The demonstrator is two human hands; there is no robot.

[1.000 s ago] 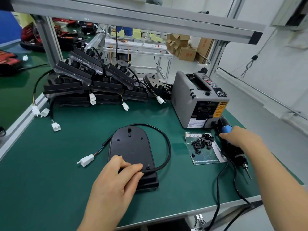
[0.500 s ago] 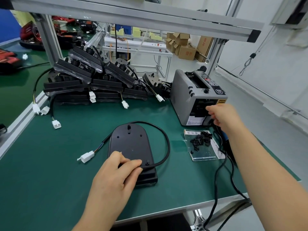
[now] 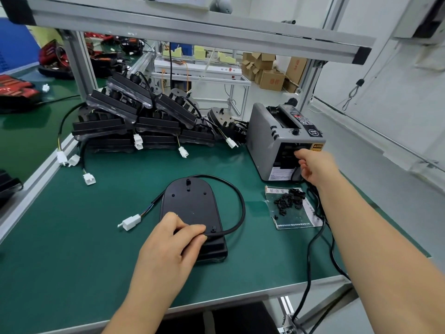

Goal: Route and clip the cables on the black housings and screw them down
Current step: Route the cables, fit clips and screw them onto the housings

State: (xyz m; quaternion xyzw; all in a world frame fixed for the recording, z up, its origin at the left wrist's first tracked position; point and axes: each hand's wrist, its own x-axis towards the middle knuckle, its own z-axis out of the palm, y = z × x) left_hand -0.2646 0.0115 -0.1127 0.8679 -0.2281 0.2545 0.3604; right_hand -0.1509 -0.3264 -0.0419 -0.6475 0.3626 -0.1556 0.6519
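I steadied the smooth, round-nosed black housing [image 3: 192, 208] at the green mat's [image 3: 72, 237] centre. My left hand [image 3: 173, 239] curled over its 6 o'clock end, thumb and forefinger pinching the rubbery looped cable [image 3: 238, 208] against it. At 2 o'clock, my right hand [image 3: 313, 167] sat at the grey tape dispenser [image 3: 265, 145], fingers curled; I could not tell whether they held anything. I judged the cable needed pinning flat before fixing.

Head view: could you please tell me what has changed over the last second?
The right hand left the blue-tipped screwdriver and moved away to the front slot of the grey tape dispenser; whether it grips tape cannot be told. The left hand stayed on the black housing, holding the cable down. Housing, cable and bag of clips did not move.
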